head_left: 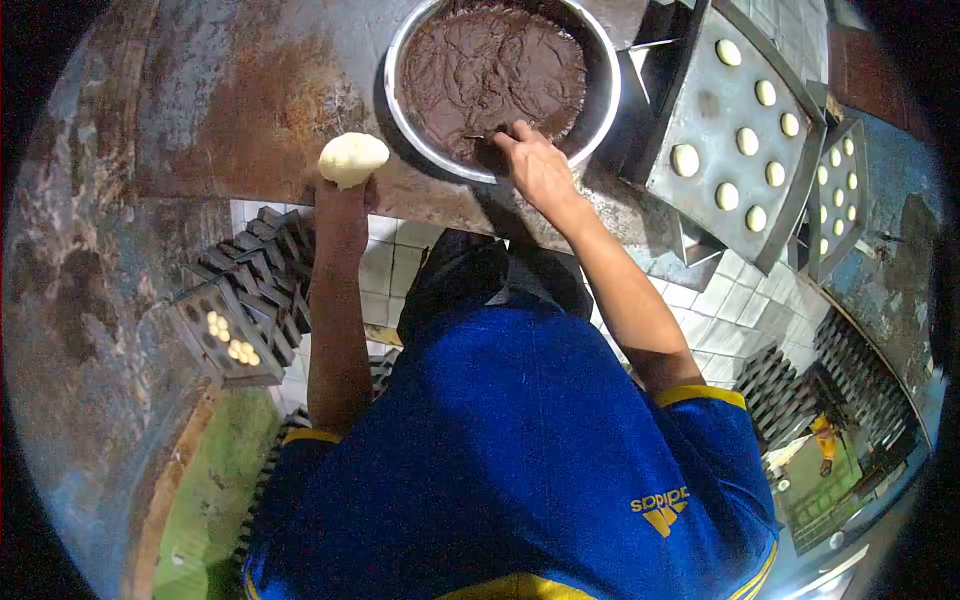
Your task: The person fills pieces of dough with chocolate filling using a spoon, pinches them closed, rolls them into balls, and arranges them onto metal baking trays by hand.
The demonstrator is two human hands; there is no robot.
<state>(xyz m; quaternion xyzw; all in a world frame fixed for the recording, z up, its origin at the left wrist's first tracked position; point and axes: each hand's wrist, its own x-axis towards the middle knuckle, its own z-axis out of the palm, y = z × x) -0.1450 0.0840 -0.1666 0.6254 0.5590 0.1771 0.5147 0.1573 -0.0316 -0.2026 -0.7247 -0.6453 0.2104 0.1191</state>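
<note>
A flattened piece of pale dough (353, 160) rests on my left hand (350, 200), which is mostly hidden beneath it. The dough is just left of a large round metal bowl (393, 95) filled with dark brown, chocolate-like paste (490, 65). Over the near edge of the bowl, my right hand (540, 170) is closed on a small thin utensil (478, 137). The tip of that utensil is at the paste, and its exact kind is hard to make out.
On the right, a metal baking tray (705, 120) carries several round dough balls, with another such tray (837, 195) beyond it. At lower left, a tray of dough pieces (228, 335) tops a stack of trays. A person in yellow (824, 440) is far off at right.
</note>
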